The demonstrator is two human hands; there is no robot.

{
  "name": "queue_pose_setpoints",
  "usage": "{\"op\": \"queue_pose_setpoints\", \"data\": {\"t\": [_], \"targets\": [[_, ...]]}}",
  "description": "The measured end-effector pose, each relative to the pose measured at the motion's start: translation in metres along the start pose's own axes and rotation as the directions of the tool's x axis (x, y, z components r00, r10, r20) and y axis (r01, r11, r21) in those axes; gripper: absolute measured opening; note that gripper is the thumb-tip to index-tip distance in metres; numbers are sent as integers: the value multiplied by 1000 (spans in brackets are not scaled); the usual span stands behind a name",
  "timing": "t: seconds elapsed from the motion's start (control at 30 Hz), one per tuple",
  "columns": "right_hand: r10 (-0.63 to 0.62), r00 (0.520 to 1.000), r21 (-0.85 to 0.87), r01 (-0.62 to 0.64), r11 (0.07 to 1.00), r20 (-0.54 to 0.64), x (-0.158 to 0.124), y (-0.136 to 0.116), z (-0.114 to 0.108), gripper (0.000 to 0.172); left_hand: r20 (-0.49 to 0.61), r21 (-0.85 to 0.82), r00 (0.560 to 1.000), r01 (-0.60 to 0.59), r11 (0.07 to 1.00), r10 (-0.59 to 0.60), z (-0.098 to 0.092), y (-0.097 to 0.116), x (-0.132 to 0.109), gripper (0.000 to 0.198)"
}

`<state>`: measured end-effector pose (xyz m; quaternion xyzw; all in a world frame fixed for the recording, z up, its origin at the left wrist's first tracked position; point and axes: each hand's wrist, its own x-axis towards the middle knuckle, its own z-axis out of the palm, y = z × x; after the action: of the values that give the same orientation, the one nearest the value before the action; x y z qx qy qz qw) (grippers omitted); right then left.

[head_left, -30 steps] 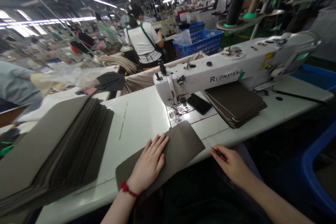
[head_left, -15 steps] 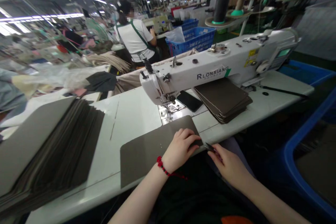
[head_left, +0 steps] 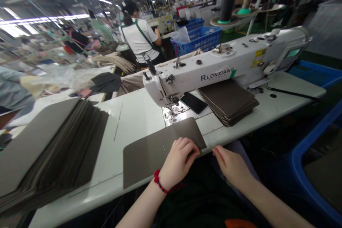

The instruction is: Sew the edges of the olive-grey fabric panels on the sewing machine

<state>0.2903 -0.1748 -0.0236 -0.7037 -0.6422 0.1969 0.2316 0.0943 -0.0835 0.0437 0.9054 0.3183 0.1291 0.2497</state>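
The white sewing machine [head_left: 213, 66] reads RLONXIANG in dark capitals along its arm, just before a green mark. The yellow stickers [head_left: 255, 58] near its right end are too small to read.

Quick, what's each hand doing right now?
Left hand: fingers curled on the dark brown sheet; cannot tell if gripping.
Right hand: open and relaxed, nothing visibly held.

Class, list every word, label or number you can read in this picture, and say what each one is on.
"RLONXIANG": on the sewing machine arm.
Yellow labels on the machine: too small to read.
Control panel screen: too blurred to read.
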Motion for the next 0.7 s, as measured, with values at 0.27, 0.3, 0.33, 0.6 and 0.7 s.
{"op": "queue_pose_setpoints", "data": {"t": [0.27, 0.3, 0.33, 0.6, 0.7], "targets": [[-222, 970, -35, 219, 975, -95, 15, -1, -19, 22, 425, -26, 877, 257, 966, -222, -55, -32, -125, 25], [-268, 960, -63, 263, 963, -82, 20, -4, -18, 25, 331, 16, 897, 307, 952, -294, -58, -39, -137, 25], [-311, 949, -92, 305, 948, -53, 24, -6, -18, 30, 205, 55, 914, 345, 937, -349, -60, -46, -146, 21], [-457, 873, -61, 472, 879, 172, 50, -2, -12, 41, -141, 61, 967, 221, 973, -211, -54, -113, -183, 36], [-469, 872, 88, 461, 883, 141, 53, -7, -24, 35, -283, -116, 934, 192, 975, -217, -63, -112, -184, 23]]}}
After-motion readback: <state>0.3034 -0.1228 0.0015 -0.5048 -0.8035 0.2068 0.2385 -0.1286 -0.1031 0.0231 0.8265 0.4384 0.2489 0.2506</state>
